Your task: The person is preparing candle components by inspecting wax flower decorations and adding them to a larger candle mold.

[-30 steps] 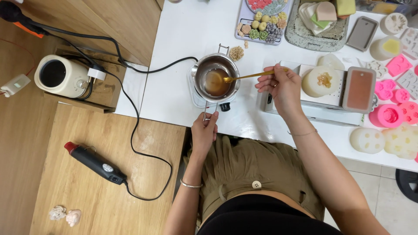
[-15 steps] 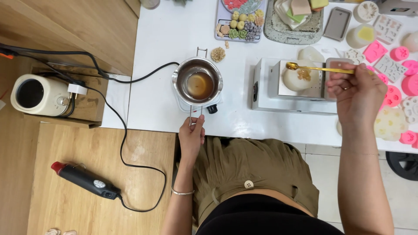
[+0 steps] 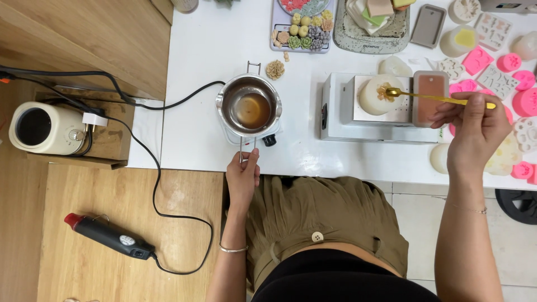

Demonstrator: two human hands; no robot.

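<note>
Right hand [image 3: 475,131] pinches a thin gold spoon [image 3: 442,99], bowl over the round cream wax mould [image 3: 376,95] at 2 o'clock. Left hand [image 3: 242,178] grips the handle of the small steel melting pot [image 3: 249,105]; amber liquid remains in it, so filling looks partway done.

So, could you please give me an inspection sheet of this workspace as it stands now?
Surface: white table, wood floor beside it.
Job's things: metal melting pot holding amber liquid; gold spoon over the round white mould.
Clutter: pink moulds, tray of small flower shapes.
Hands: left hand grips the pot handle; right hand holds the spoon.
Cables: black cable runs to the heat gun.
Surroundings: cream canister on a wooden stand.
</note>
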